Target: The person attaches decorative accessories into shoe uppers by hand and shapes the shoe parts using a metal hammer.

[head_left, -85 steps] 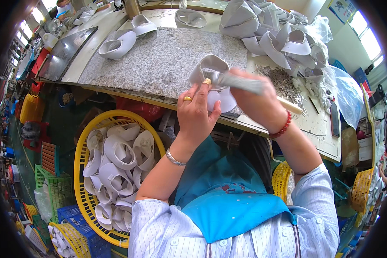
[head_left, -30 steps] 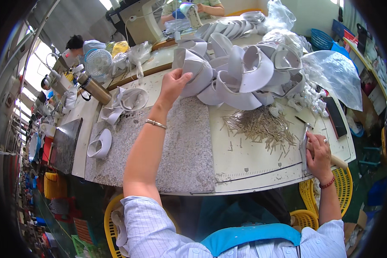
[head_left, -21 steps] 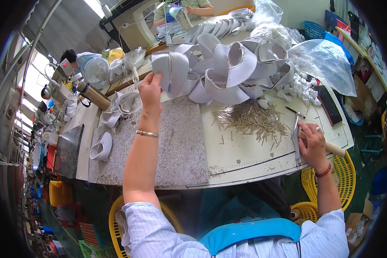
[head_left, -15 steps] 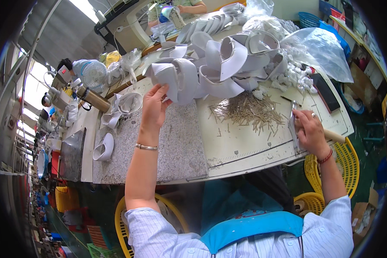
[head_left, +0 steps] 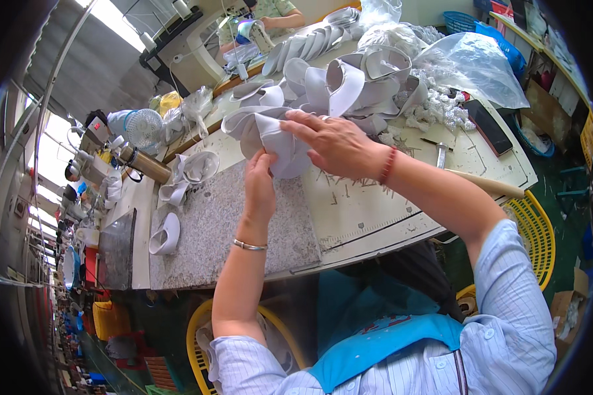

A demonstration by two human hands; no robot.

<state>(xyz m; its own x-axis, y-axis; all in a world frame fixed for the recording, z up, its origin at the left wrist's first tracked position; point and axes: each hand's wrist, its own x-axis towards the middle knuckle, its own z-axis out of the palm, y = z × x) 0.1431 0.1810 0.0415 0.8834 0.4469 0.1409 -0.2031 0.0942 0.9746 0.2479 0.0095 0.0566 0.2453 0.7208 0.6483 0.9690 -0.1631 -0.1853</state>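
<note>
In front of me I hold a white shoe upper, a curved piece with a folded edge. My left hand pinches its lower edge between thumb and fingers. From the right, my right hand reaches across, its fingers gripping the top side of the same piece; its fingertips partly cover the material. Behind both hands stands a heap of similar white uppers. A hammer with a wooden handle lies at the right, apart from my hands. Thin nail-like sticks are partly hidden under my right forearm.
A grey speckled slab covers the left of the table. More white uppers lie there. A dark oblong block and clear plastic bag are at the right. Yellow baskets stand below. Across the table, a person works at a machine.
My right hand has left the hammer area and moved left onto the shoe upper. My left hand has shifted slightly right and down, turning the upper.
</note>
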